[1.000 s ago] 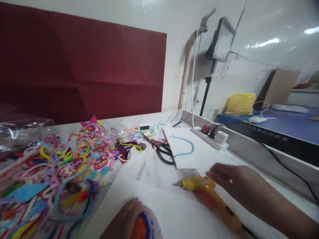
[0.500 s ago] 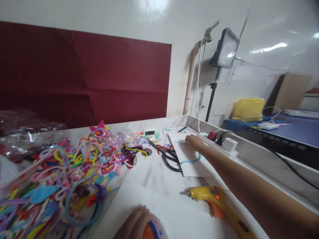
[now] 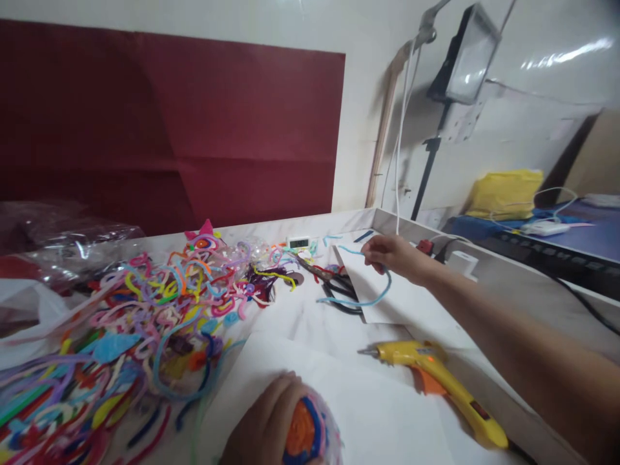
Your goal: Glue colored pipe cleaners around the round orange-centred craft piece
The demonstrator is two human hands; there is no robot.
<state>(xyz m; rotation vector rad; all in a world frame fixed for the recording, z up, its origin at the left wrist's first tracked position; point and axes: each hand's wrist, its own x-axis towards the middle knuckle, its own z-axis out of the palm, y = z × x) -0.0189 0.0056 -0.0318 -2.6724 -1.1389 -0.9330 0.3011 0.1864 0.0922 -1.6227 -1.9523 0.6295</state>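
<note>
1. Far out at nine o'clock from the middle of your view, clear plastic [image 3: 82,242] lies crumpled on the bench [image 3: 290,323].
2. At eight o'clock you have a wide tangle of fuzzy strips [image 3: 169,307] in pink, purple, blue, yellow and red; up at ten, a dark red panel [image 3: 194,123] covers part of the wall.
3. Your left hand [image 3: 266,416] is low, between six and seven o'clock, its fingers curled around the round piece.
4. That round piece [image 3: 300,429] sits at six o'clock, orange in the middle with blue and pink around it, over a white sheet [image 3: 372,407].
5. A small digital display [image 3: 299,243] is just below centre; the scissors [image 3: 334,284] lie at five, blades pointing to ten.
6. At four o'clock the light-blue strip [image 3: 358,304] curves down from your right hand, its loose end passing over the scissors' handles; you cannot tell whether it touches them.
7. Your right hand [image 3: 390,254] is at three, thumb and fingers pinched together on that strip.
8. Farther out at four, the yellow glue gun [image 3: 440,371] lies on its side, nozzle toward nine.
9. A lamp [image 3: 472,58] stands at two, and a yellow bundle [image 3: 506,194] at three.
</note>
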